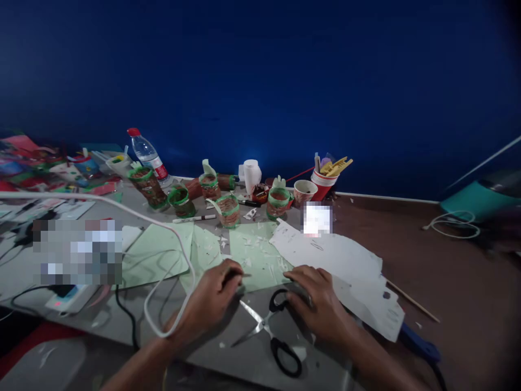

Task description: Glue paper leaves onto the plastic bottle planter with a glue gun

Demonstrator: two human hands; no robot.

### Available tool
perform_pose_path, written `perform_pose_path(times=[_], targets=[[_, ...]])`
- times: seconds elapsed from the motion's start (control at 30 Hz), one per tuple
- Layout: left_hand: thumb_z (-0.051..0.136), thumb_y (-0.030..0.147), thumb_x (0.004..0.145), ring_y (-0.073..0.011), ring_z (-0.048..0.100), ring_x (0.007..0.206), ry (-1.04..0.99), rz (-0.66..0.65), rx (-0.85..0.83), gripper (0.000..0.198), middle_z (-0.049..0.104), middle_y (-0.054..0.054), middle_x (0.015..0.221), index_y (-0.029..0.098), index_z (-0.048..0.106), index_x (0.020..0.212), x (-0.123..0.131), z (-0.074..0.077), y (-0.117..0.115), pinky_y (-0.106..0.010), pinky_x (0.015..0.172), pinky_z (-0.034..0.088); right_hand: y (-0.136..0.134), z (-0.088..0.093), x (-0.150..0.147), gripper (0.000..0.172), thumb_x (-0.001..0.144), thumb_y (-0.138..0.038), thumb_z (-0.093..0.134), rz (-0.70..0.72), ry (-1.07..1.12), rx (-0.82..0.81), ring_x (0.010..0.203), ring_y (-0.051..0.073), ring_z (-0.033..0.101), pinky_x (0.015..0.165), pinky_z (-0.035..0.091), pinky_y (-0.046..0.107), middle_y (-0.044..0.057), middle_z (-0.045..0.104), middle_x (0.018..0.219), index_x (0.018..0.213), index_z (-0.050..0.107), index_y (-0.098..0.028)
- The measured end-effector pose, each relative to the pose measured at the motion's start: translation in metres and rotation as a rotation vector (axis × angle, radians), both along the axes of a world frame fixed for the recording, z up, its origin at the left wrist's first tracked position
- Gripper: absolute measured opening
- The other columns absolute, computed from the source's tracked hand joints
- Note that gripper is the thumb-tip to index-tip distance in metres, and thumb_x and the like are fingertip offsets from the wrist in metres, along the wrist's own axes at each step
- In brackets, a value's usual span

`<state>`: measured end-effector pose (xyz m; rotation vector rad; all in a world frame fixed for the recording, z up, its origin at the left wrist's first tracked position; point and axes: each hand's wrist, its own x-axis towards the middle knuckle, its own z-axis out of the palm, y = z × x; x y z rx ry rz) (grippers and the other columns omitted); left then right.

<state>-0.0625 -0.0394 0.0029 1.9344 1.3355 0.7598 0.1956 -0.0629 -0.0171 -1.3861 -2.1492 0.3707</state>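
Note:
My left hand [217,290] is over the near edge of a pale green paper sheet [254,255], its fingers curled in against the thumb. A tiny thin tip shows at its fingertips, too small to name. My right hand [319,301] has thumb and fingers apart, with nothing visible between them. Its thumb is close to the upper black handle of a pair of scissors [262,324]; whether they touch I cannot tell. The scissors lie spread open on the grey table between my hands. White paper scraps [280,264] are scattered over the green sheet.
Behind stand green-rimmed brown cups [278,203], a marker [194,219], a white cup [305,190], a red cup with yellow tools [324,182] and a bottle [148,155]. White paper [329,252] lies right. A white cable [183,244] loops over my left wrist.

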Motion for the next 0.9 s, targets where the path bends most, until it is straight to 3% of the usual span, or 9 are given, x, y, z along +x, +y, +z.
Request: perform_pose_path(times=[0.07,0.13,0.27,0.4,0.57,0.7,0.9], targets=[[0.047,0.019,0.089,-0.0167,0.064,0.081,0.015,-0.065,0.029,0.016,0.068,-0.003,0.088,0.021,0.056,0.102,0.007,-0.003,-0.006,-0.027,0.072,0.048,0.002,0.001,0.001,0.026,0.088,-0.023,0.051,-0.011,-0.009,0.000,0.099,0.025,0.063,0.089,0.044,0.044,0.010,0.068,0.105,0.111,0.064,-0.021],[0.045,0.017,0.091,-0.0170,0.065,0.085,0.088,-0.164,0.081,0.016,0.069,-0.004,0.092,0.021,0.058,0.099,0.011,-0.005,-0.007,-0.027,0.077,0.047,0.002,0.005,0.000,0.026,0.088,-0.024,0.050,-0.033,-0.014,-0.023,0.100,0.026,0.064,0.088,0.046,0.044,0.010,0.068,0.106,0.110,0.064,-0.022],[0.047,0.011,0.089,-0.0164,0.064,0.074,0.271,-0.377,0.174,0.017,0.068,-0.004,0.085,0.019,0.060,0.096,0.014,-0.005,-0.001,-0.025,0.065,0.045,0.004,0.021,-0.002,0.027,0.089,-0.029,0.050,-0.053,-0.005,-0.044,0.101,0.028,0.064,0.085,0.051,0.043,0.010,0.068,0.107,0.109,0.066,-0.024],[0.049,0.011,0.088,-0.0175,0.065,0.077,0.330,-0.440,0.229,0.017,0.068,-0.004,0.089,0.019,0.058,0.100,0.018,-0.009,0.006,-0.026,0.065,0.045,0.020,0.049,-0.017,0.026,0.090,-0.028,0.048,0.030,0.022,-0.110,0.092,0.023,0.066,0.078,0.054,0.035,0.008,0.070,0.099,0.104,0.069,-0.023],[0.049,0.011,0.085,-0.0191,0.063,0.073,0.348,-0.482,0.322,0.016,0.067,-0.007,0.089,0.017,0.054,0.100,0.019,-0.034,0.010,-0.028,0.063,0.045,0.065,0.075,-0.069,0.023,0.085,-0.018,0.053,0.171,-0.021,-0.177,0.089,0.021,0.066,0.080,0.051,0.032,0.006,0.072,0.092,0.097,0.072,-0.020],[0.049,0.011,0.086,-0.0199,0.063,0.076,0.322,-0.499,0.383,0.021,0.068,-0.007,0.092,0.018,0.051,0.105,0.015,-0.045,0.009,-0.030,0.066,0.045,0.101,0.072,-0.126,0.020,0.085,-0.014,0.058,0.332,-0.102,-0.205,0.095,0.020,0.065,0.086,0.047,0.030,0.006,0.073,0.096,0.097,0.073,-0.018],[0.046,0.014,0.087,-0.0175,0.060,0.070,0.198,-0.642,0.520,0.021,0.066,-0.005,0.087,0.017,0.048,0.108,0.009,-0.035,0.009,-0.031,0.063,0.043,0.131,0.047,-0.188,0.020,0.091,-0.025,0.055,0.458,-0.328,-0.169,0.091,0.020,0.065,0.079,0.047,0.027,0.009,0.069,0.099,0.100,0.071,-0.015]])
